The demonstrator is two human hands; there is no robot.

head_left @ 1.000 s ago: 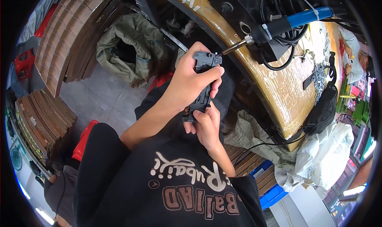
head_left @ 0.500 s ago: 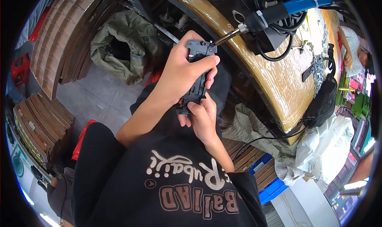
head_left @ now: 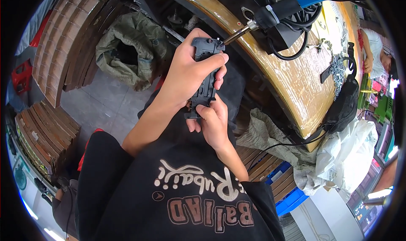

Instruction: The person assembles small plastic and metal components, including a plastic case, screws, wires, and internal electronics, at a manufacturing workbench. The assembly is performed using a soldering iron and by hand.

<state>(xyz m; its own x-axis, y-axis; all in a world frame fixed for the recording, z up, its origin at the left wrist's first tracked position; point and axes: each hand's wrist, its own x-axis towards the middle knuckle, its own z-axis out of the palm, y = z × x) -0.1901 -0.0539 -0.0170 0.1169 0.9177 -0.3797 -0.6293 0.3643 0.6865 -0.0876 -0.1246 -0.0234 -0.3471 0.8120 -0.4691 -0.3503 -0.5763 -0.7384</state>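
A long black moulded plastic part [head_left: 206,90] is held upright in front of my lap, with recesses and small holes along its face. My left hand [head_left: 191,69] wraps its upper half from the left, thumb laid across the front. Lower down, my right hand [head_left: 215,121] pinches the bottom end between thumb and fingers. At the part's top right corner, the bit of a fixed power screwdriver [head_left: 264,17] with a blue-and-black body meets a small hole or screw spot. Whether a screw sits under the bit is too small to tell.
A film-wrapped workbench [head_left: 292,89] curves along the right, carrying black cables and a heap of small screws [head_left: 337,72]. An open green sack [head_left: 131,50] stands at left beside stacked brown boards [head_left: 46,131]. A white plastic bag [head_left: 347,154] lies right. Another person [head_left: 372,50] sits far right.
The plastic part, both hands and the screwdriver have shifted slightly up and left in the picture. The bit stays at the same corner, and both grips are unchanged.
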